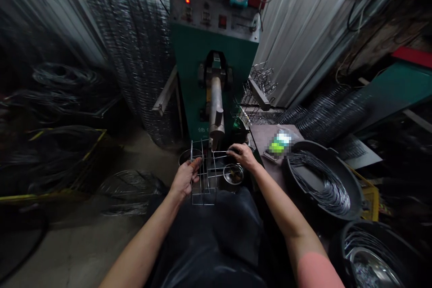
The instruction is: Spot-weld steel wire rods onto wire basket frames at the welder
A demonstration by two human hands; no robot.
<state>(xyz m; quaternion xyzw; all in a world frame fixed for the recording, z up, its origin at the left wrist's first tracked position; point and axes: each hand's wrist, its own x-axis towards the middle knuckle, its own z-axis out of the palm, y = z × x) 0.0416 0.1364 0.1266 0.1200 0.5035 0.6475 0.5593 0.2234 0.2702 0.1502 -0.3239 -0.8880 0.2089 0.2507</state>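
Note:
My left hand (184, 179) and my right hand (243, 155) both grip a rectangular welded wire rack (204, 175), holding it upright in front of my lap. The left hand closes around its left side. The right hand pinches wires reaching out to the right, close to the lower tip of a spot welder's metal electrode arm (216, 119). A round steel wire-rimmed dish (232, 173) sits just below my right hand, and a similar ring (188, 156) shows behind the rack by my left hand.
The green spot welding machine (216, 49) stands directly ahead, with a control panel and a clock on top. Finished wire racks (258, 94) are stacked to its right. A black tub of wire rings (320, 182) sits on my right, another tub (371, 252) below it, and wire coils lie on the floor at left.

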